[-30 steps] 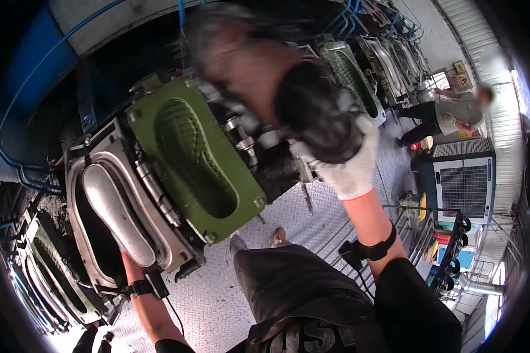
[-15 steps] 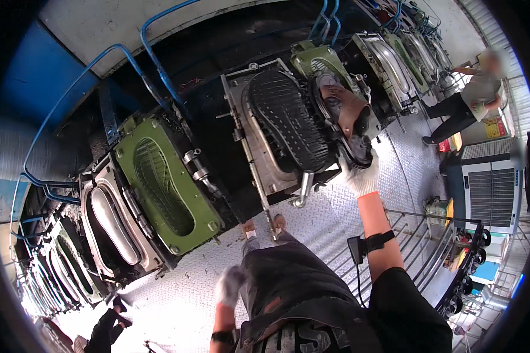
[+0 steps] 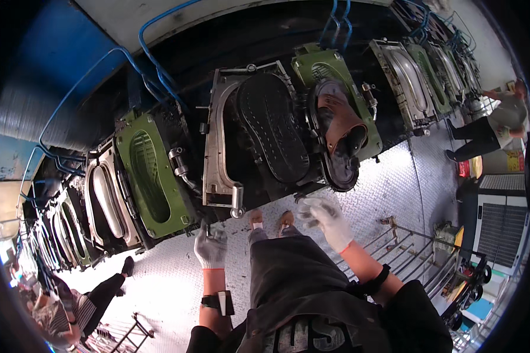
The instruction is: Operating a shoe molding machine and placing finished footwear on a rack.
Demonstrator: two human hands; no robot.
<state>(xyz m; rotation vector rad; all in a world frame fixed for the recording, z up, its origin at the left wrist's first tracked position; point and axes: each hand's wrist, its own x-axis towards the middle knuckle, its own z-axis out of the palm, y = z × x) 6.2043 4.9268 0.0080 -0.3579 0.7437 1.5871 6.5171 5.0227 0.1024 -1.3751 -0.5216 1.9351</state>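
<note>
A brown-strapped sandal with a dark sole lies over a green mould plate. To its left is a black sole-shaped piece with a row of light marks along its rim, beside a silver metal mould frame. My right hand, in a white glove, is below the sandal and apart from it, fingers spread and holding nothing visible. My left hand, also gloved, is below the frame's lower end with curled fingers at a dark part; what they grip is hard to make out.
Another green sole mould stands to the left, and more moulds line both sides. Blue pipes arch behind. A metal rack is at my right. One person stands far right, another lower left.
My right hand has left the sandal and moved down and left. My left hand has risen toward the moulds. The silver frame now sits farther left, with a gap beside the black sole-shaped piece.
</note>
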